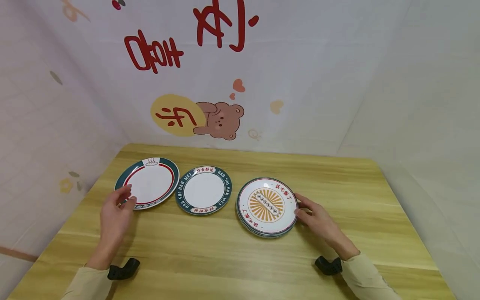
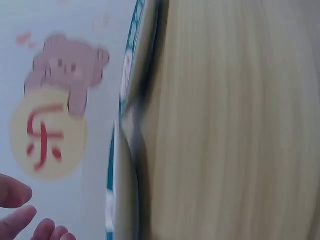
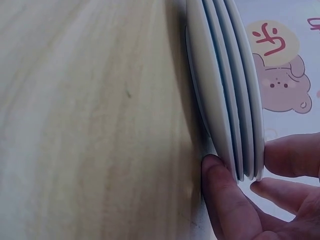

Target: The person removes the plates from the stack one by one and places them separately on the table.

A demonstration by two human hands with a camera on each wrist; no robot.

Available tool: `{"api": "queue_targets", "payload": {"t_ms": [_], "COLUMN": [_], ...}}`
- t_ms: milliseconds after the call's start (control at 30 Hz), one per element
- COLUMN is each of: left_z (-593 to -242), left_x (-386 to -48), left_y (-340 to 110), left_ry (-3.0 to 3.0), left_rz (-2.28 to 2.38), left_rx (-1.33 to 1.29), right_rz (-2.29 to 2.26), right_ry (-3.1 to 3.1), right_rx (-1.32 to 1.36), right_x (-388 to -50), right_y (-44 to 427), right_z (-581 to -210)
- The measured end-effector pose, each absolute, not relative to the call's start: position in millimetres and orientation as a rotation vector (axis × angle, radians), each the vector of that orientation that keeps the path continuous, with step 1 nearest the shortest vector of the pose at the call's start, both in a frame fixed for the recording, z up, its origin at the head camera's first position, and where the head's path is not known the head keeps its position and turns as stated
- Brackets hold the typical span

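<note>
In the head view my left hand [image 1: 116,210] is over the near-left rim of a green-rimmed plate [image 1: 151,183] with a red ring. Its fingers are loosely bent with a gap between thumb and fingers; the left wrist view shows the fingertips [image 2: 17,220] apart from the plate edge. My right hand [image 1: 318,221] grips the right edge of a stack of plates [image 1: 268,206]. The top one carries an orange sunburst and red characters. In the right wrist view, fingers [image 3: 292,155] lie on both the upper and under sides of the stack's rims.
A smaller green-rimmed plate [image 1: 204,190] with white lettering lies between the left plate and the stack. All stand on a wooden table [image 1: 225,262]. Behind it hangs a white printed wall cloth [image 1: 311,83] with a bear. Each wrist bears a black mount [image 1: 123,268].
</note>
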State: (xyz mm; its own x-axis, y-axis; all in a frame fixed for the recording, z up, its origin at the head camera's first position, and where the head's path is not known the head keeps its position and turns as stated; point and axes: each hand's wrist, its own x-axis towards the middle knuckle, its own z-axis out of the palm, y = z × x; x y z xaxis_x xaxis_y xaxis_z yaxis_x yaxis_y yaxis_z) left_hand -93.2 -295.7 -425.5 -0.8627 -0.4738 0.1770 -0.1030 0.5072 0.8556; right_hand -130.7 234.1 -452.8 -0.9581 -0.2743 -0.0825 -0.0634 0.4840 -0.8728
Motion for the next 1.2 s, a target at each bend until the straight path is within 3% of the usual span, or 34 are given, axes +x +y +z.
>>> {"api": "queue_targets", "payload": {"t_ms": [333,633,1200], "left_z": [-416,-428,-444], "left_x": [-89,-87,-103], "left_y": [-208,-146,-102], "left_ry": [-2.375,-2.408,-2.273], "left_rz": [-1.656,-2.057,-2.679], "left_rx": [0.106,-0.021,0.034], "right_rz": [-1.482,-1.480,-1.448], "right_ry": [2.504,2.486,2.476], "right_rx": [-0.280,-0.290,-0.337], "right_x": [-128,-129,-133], "right_y": [236,234,232], "right_z": [-450,-448,-442]}}
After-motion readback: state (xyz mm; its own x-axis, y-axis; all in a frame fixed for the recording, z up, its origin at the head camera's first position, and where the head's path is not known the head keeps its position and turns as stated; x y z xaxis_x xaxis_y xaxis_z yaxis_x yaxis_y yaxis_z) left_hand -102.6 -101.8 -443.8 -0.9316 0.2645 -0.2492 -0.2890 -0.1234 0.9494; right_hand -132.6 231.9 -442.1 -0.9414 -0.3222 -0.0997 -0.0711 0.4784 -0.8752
